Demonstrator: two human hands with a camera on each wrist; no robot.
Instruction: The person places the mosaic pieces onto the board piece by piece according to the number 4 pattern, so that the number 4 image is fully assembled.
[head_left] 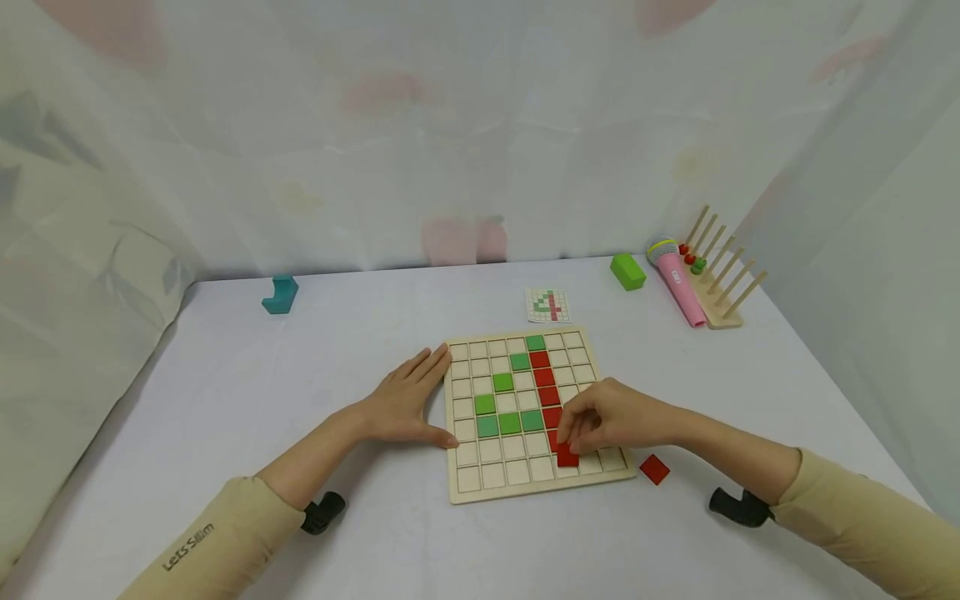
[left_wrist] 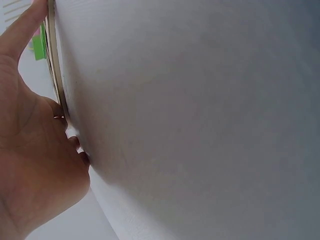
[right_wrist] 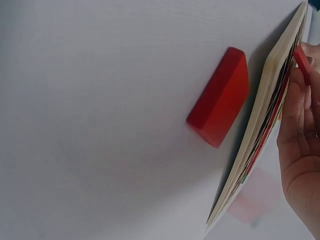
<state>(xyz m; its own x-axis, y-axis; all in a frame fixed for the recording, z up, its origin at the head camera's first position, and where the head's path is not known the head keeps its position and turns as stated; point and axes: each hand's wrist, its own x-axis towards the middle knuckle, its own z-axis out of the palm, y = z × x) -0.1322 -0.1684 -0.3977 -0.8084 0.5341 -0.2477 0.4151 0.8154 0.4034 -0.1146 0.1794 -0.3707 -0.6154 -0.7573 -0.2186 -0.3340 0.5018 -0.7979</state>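
Observation:
A wooden grid board (head_left: 480,492) lies on the table with green tiles (head_left: 509,423) in a slanting line and a row, and a column of red tiles (head_left: 550,396). My left hand (head_left: 401,404) rests at the board's left edge, fingers straight and thumb spread. Between thumb and fingers, my right hand (head_left: 611,414) pinches a red square tile (head_left: 567,456) over the lower end of the red column. The right wrist view shows this pinched tile (right_wrist: 303,64) tilted above the board. Another red tile (head_left: 655,469) lies on the table beside the board's lower right corner.
Behind the board is a small pattern card (head_left: 548,306) showing a green and red figure. A green block (head_left: 628,272), a pink microphone (head_left: 681,287) and a wooden peg stand (head_left: 723,312) sit at the back right. A teal curved block (head_left: 281,295) is at the back left.

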